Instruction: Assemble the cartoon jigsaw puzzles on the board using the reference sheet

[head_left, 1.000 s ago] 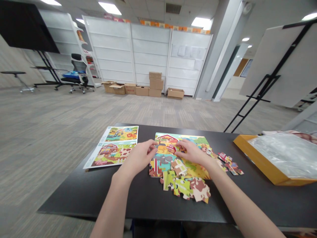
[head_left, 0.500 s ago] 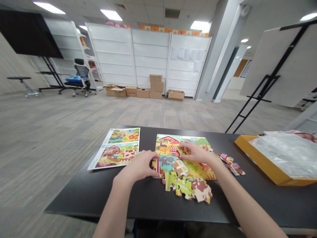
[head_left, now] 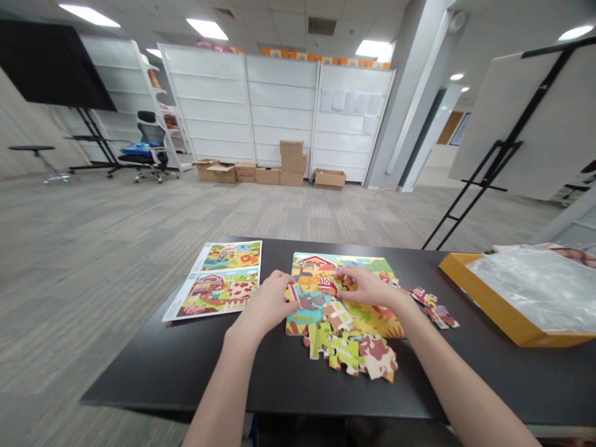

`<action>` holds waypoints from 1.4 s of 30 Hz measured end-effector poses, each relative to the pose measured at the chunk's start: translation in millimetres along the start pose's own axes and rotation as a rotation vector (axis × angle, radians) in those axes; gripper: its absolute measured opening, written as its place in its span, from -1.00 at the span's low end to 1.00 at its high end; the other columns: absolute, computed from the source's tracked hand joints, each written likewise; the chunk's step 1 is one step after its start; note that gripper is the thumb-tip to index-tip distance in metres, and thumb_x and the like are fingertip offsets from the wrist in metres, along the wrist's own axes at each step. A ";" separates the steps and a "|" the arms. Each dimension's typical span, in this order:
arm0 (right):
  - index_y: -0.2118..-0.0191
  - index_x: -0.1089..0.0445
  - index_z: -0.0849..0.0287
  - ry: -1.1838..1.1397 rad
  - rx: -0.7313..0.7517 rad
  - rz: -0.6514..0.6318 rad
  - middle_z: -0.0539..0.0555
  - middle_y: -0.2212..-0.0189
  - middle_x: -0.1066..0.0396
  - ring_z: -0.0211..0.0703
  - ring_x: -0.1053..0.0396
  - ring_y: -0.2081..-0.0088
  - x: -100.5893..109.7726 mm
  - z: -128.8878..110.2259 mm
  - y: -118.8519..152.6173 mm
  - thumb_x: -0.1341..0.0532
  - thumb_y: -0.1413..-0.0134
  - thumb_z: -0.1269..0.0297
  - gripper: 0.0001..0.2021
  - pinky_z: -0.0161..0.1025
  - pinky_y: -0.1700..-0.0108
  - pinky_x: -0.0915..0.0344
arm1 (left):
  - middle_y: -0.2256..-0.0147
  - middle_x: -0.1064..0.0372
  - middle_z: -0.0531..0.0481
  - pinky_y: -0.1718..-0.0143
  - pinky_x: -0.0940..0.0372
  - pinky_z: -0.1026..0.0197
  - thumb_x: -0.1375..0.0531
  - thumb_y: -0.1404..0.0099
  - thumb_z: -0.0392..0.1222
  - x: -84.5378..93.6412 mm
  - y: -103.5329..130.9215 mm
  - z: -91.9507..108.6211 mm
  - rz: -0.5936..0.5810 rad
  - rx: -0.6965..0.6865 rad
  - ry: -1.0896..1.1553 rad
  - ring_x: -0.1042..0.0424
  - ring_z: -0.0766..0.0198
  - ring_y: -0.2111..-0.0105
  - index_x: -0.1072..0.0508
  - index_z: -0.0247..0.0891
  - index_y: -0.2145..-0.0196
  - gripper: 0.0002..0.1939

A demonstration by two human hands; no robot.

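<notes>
My left hand (head_left: pixel 270 303) is closed on a red-and-white puzzle piece (head_left: pixel 293 293), held between thumb and fingers over the left side of the colourful puzzle board (head_left: pixel 372 320). Over the middle of the board, my right hand (head_left: pixel 365 287) has its thumb and fingers curled round a puzzle piece (head_left: pixel 348 283), partly hidden by the hand. A red barn piece (head_left: pixel 326 285) lies just left of its fingertips. Loose green pieces (head_left: pixel 344 352) and a brown-spotted cream piece (head_left: pixel 378 356) overlap near the board's front edge. A white fence piece (head_left: pixel 338 315) rests on the board.
A printed picture sheet (head_left: pixel 218 282) lies left on the black table (head_left: pixel 162 366). More loose pieces (head_left: pixel 435 308) are to the right of the board. Farther right stands a yellow box (head_left: pixel 493 304) holding clear plastic wrapping (head_left: pixel 540 285). Beyond the table are cardboard boxes (head_left: pixel 292 162) and shelving.
My left hand has moved up and slightly right along the board's left side, carrying the red-and-white piece from the lower left corner. My right hand stays nearly in place.
</notes>
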State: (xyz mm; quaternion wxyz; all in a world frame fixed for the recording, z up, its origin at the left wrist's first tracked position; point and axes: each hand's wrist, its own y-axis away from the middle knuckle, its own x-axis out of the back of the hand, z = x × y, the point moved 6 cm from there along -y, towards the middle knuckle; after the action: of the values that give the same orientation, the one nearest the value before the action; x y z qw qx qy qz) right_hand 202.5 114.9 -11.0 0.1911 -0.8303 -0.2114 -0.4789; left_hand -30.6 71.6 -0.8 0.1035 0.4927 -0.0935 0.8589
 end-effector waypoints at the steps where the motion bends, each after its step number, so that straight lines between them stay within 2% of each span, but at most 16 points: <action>1: 0.13 -0.47 0.14 0.000 0.000 -0.001 0.10 0.22 -0.48 -0.09 -0.41 0.25 0.0 0.0 -0.1 -0.37 -0.02 0.18 -0.72 -0.19 0.18 -0.34 | -0.01 -0.39 -0.18 -0.02 -0.33 0.12 -0.29 -0.22 -0.17 -0.6 -2.3 0.2 0.025 0.013 -0.021 -0.46 0.05 0.00 -0.45 -0.29 0.00 -0.61; 4: 0.14 -0.48 0.16 -0.006 0.004 -0.013 0.11 0.23 -0.48 -0.11 -0.40 0.28 -0.4 0.2 0.3 -0.38 -0.01 0.18 -0.71 -0.19 0.20 -0.34 | -0.01 -0.41 -0.19 -0.06 -0.32 0.09 -0.26 -0.28 -0.15 -3.4 -9.2 -0.1 0.078 0.042 -0.060 -0.47 0.04 -0.01 -0.41 -0.28 -0.06 -0.59; 8: 0.16 -0.50 0.14 -0.030 0.033 -0.023 0.10 0.21 -0.50 -0.09 -0.42 0.23 0.4 0.0 1.6 -0.39 0.03 0.19 -0.72 -0.17 0.15 -0.36 | 0.01 -0.45 -0.17 -0.06 -0.33 0.10 -0.18 -0.32 -0.20 -4.5 -16.0 -5.4 0.108 0.028 -0.035 -0.49 0.07 0.02 -0.47 -0.26 0.03 -0.73; 13: 0.16 -0.49 0.14 -0.053 0.007 -0.058 0.08 0.25 -0.50 -0.13 -0.42 0.30 -0.5 3.2 2.6 -0.39 0.05 0.24 -0.72 -0.21 0.23 -0.36 | 0.01 -0.51 -0.11 0.00 -0.40 0.17 -0.10 -0.24 -0.40 -4.7 -17.1 -15.9 0.023 -0.044 0.152 -0.54 0.16 0.08 -0.51 -0.23 0.03 -0.62; 16: 0.16 -0.50 0.13 -0.059 0.008 -0.054 0.08 0.23 -0.51 -0.12 -0.42 0.28 -0.3 3.2 2.8 -0.39 0.07 0.26 -0.72 -0.22 0.23 -0.36 | 0.02 -0.52 -0.12 0.03 -0.43 0.14 -0.16 -0.18 -0.36 -6.3 -16.0 -20.3 -0.016 -0.037 0.223 -0.54 0.15 0.11 -0.51 -0.23 0.05 -0.63; 19: 0.17 -0.50 0.14 -0.060 0.005 -0.049 0.09 0.23 -0.51 -0.11 -0.42 0.28 -0.1 3.4 2.9 -0.39 0.08 0.26 -0.72 -0.21 0.23 -0.36 | 0.16 -0.55 -0.08 0.09 -0.43 0.11 -0.26 -0.17 -0.22 -9.8 -15.9 -19.9 -0.043 -0.026 0.232 -0.54 0.12 0.16 -0.51 -0.22 0.15 -0.74; 22: 0.16 -0.50 0.15 -0.049 0.001 -0.054 0.10 0.22 -0.51 -0.10 -0.42 0.28 -0.1 3.5 2.7 -0.38 0.07 0.24 -0.70 -0.20 0.23 -0.36 | 0.25 -0.54 -0.03 0.19 -0.40 0.14 -0.30 -0.17 -0.13 -8.4 -16.3 -15.2 -0.024 -0.027 0.158 -0.53 0.13 0.23 -0.47 -0.20 0.18 -0.75; 26: 0.16 -0.50 0.14 -0.035 0.011 -0.064 0.10 0.23 -0.51 -0.10 -0.41 0.27 1.1 1.4 2.6 -0.38 0.06 0.21 -0.71 -0.19 0.21 -0.36 | 0.19 -0.53 -0.04 0.23 -0.31 0.17 -0.26 -0.24 -0.14 0.8 -18.3 -5.9 0.064 0.004 -0.060 -0.52 0.11 0.16 -0.43 -0.17 0.19 -0.82; 29: 0.20 -0.50 0.15 -0.044 0.026 -0.063 0.10 0.25 -0.51 -0.10 -0.42 0.28 1.4 -2.0 1.3 -0.35 -0.04 0.13 -0.76 -0.19 0.21 -0.35 | 0.16 -0.53 -0.05 0.21 -0.28 0.17 -0.24 -0.30 -0.10 0.6 -23.4 2.0 0.085 0.028 -0.189 -0.50 0.08 0.12 -0.42 -0.16 0.20 -0.85; 32: 0.26 -0.50 0.15 -0.032 0.041 0.065 0.10 0.29 -0.51 -0.09 -0.43 0.26 3.7 -2.2 -2.9 -0.23 -0.21 0.14 -0.80 -0.15 0.14 -0.35 | 0.19 -0.53 -0.05 0.19 -0.27 0.17 -0.22 -0.34 -0.07 -7.3 -30.7 9.3 0.096 0.020 -0.257 -0.48 0.08 0.11 -0.43 -0.16 0.22 -0.86; 34: 0.19 -0.51 0.17 0.020 0.055 0.218 0.15 0.21 -0.51 -0.04 -0.43 0.14 5.5 1.3 -5.4 -0.20 -0.26 0.15 -0.79 -0.10 0.01 -0.34 | 0.19 -0.53 -0.03 0.19 -0.26 0.17 -0.22 -0.35 -0.05 -14.2 -35.1 12.4 0.105 0.007 -0.267 -0.47 0.10 0.12 -0.43 -0.15 0.24 -0.86; 36: 0.06 -0.49 0.18 0.106 0.068 0.318 0.23 0.04 -0.47 0.04 -0.39 -0.01 2.3 6.9 -7.3 -0.21 -0.27 0.12 -0.72 -0.02 -0.11 -0.29 | 0.20 -0.53 -0.01 0.18 -0.26 0.17 -0.22 -0.35 -0.05 -19.4 -38.3 14.1 0.126 -0.003 -0.271 -0.46 0.11 0.13 -0.43 -0.15 0.25 -0.86; 39: -0.12 -0.43 0.14 0.230 0.054 0.310 0.27 -0.18 -0.35 0.13 -0.28 -0.16 -9.6 16.5 -10.4 -0.18 -0.30 0.06 -0.61 0.10 -0.22 -0.20 | 0.19 -0.53 -0.01 0.15 -0.26 0.15 -0.23 -0.36 -0.07 -22.4 -40.1 15.7 0.183 -0.014 -0.278 -0.44 0.10 0.11 -0.43 -0.16 0.25 -0.87; 42: -0.22 -0.36 0.09 0.280 0.040 0.251 0.22 -0.26 -0.29 0.14 -0.22 -0.22 -18.3 19.7 -12.1 -0.10 -0.35 0.00 -0.55 0.13 -0.25 -0.16 | 0.17 -0.53 -0.03 0.12 -0.26 0.14 -0.23 -0.36 -0.10 -24.0 -40.3 16.2 0.226 -0.012 -0.258 -0.42 0.10 0.06 -0.43 -0.16 0.21 -0.89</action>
State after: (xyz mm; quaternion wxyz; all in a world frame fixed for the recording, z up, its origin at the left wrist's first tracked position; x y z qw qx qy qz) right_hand 201.8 132.3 -34.8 0.2935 -0.7712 -0.0872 -0.5581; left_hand 5.4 104.0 -11.2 -0.0035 0.5847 -0.1658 0.7941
